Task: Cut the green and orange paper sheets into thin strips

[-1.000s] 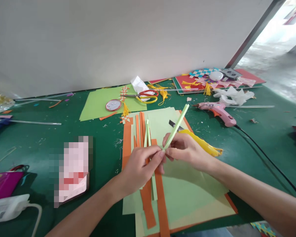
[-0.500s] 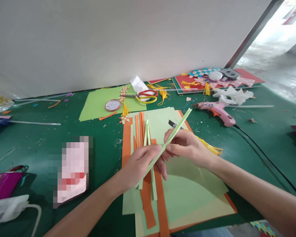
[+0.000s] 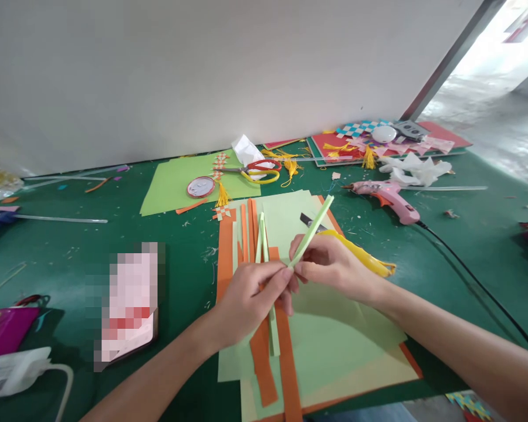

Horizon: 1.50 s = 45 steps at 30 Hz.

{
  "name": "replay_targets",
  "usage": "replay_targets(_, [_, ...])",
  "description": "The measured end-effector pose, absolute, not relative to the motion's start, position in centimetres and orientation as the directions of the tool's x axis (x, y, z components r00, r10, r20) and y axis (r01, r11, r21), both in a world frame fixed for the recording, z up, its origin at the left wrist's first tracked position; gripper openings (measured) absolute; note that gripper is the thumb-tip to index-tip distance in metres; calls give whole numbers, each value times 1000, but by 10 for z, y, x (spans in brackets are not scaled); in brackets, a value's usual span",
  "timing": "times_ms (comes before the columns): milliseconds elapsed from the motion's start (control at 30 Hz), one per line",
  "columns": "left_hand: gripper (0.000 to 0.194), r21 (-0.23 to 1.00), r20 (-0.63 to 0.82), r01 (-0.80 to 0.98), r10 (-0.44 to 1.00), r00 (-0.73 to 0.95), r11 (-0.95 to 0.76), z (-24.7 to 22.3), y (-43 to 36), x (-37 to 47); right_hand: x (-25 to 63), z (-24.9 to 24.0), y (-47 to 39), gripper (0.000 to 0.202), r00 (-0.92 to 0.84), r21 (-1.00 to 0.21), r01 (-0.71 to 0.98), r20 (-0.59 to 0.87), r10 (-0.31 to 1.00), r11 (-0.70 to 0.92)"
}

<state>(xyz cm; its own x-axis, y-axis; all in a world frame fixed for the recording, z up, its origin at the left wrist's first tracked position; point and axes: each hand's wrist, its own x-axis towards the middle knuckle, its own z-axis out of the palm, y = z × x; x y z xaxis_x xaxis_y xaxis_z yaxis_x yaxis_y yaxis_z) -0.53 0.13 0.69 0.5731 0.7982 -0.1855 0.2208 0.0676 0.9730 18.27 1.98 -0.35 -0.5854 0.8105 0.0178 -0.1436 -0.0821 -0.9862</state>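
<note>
A light green paper strip (image 3: pixel 312 231) is pinched between both hands above a stack of paper. My left hand (image 3: pixel 259 293) is closed on its lower part, thumb on top; the strip's lower end is hidden by that hand. My right hand (image 3: pixel 330 261) grips the strip near its middle, fingers bent, and its upper end points up and right. Beneath lie pale green sheets (image 3: pixel 343 340), orange strips (image 3: pixel 290 363) and other folded green strips (image 3: pixel 274 334). A yellow utility knife (image 3: pixel 365 255) rests just behind my right hand, blade toward the upper left.
Scissors (image 3: pixel 261 170) and a round tin (image 3: pixel 201 187) lie on a green sheet (image 3: pixel 162 187) at the back. A pink glue gun (image 3: pixel 389 196) with its cord is at right. A phone (image 3: pixel 132 299) and white charger (image 3: pixel 15 372) are at left.
My left hand has shifted a little up and right, its fingers now close to my right hand's. The strip's upper end has swung left and stands steeper.
</note>
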Motion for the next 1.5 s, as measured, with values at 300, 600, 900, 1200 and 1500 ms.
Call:
replay_targets(300, [37,954,-179,298,794,581,-3,9,-1,-9,194,-1,26,3,-418,-997,20,-75,905,-73])
replay_targets(600, [35,951,-202,309,812,547,28,9,0,-7,184,0,21,5,-506,-996,1,-82,859,-94])
replay_targets(900, [36,962,-186,270,800,571,31,6,0,-8,182,1,19,6,-523,-994,-19,-85,848,-111])
replay_targets(1200, [34,947,-214,318,805,554,32,5,1,-6,183,-3,20,5,-503,-994,30,-105,858,-104])
replay_targets(1500, [36,959,-203,281,803,560,46,4,0,-6,184,0,22,17,-514,-989,73,-145,845,-125])
